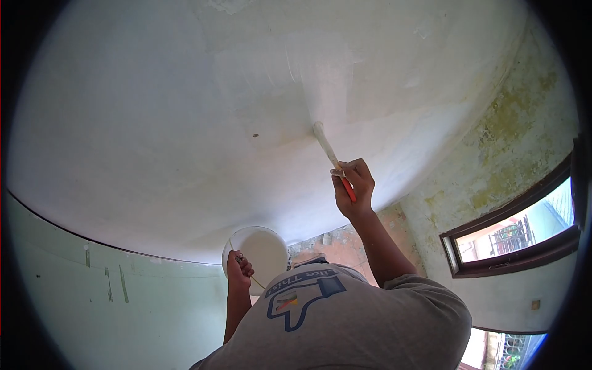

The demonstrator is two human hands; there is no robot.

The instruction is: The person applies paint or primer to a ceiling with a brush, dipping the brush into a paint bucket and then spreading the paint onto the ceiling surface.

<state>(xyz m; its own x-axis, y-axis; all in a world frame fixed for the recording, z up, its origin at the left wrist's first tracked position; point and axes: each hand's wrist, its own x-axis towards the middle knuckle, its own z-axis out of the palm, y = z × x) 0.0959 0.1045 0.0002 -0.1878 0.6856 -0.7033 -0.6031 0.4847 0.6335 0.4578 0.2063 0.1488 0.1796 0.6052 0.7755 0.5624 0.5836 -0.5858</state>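
My right hand (356, 185) is closed around the red handle of a paintbrush (327, 147), held up at a tilt. The brush's whitish head touches or nearly touches the large white painted surface (246, 166); a paler, wet-looking streak (330, 83) runs beyond it. Lower down, my left hand (239, 269) is closed on the thin wire handle of a round white bucket (268, 240). Pale paint seems to fill the bucket, though its level is hard to judge. My forearm and shirt hide part of the bucket's lower side.
A green wall (148, 302) with dark scrape marks is at lower left. On the right, a stained, peeling wall (505, 135) holds a dark-framed window (515, 240). Past the bucket is a patchy reddish surface (339, 246). A small dark spot (256, 135) marks the white surface.
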